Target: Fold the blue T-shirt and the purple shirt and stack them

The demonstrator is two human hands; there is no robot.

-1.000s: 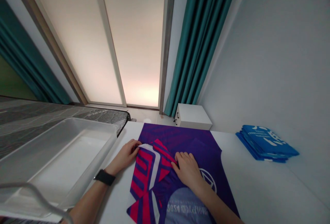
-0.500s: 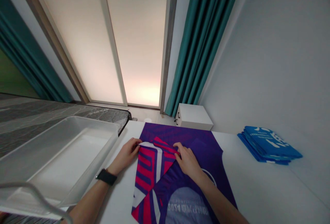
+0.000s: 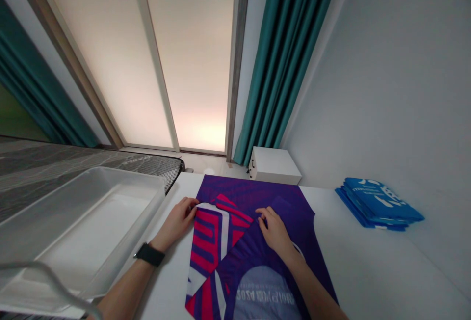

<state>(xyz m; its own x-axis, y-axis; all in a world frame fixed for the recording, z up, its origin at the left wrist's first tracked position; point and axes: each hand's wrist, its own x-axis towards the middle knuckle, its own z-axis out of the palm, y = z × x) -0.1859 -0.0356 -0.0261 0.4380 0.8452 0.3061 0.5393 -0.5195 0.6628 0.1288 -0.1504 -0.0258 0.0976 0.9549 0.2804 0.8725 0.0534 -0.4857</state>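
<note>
Shirt (image 3: 253, 251) along far edge of table (image 3: 356, 266), apparently pinched in left hand (image 3: 180, 218), free of right hand's (image 3: 274, 231) loosely curled fingers. Possible creasing of striped flap (image 3: 206, 237) if tugged one-sidedly.

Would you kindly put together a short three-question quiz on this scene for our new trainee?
1. Fill in the blank: The fingers of the left hand are at the ____ edge of the purple garment.

2. Choose one: The wristband on that same arm is A) red; B) black; C) white.

3. True or false: The folded blue stack lies on the opposite side of the purple garment from the plastic tub.

Key: 1. left; 2. B; 3. true, since the stack is to the right and the tub to the left.
</note>
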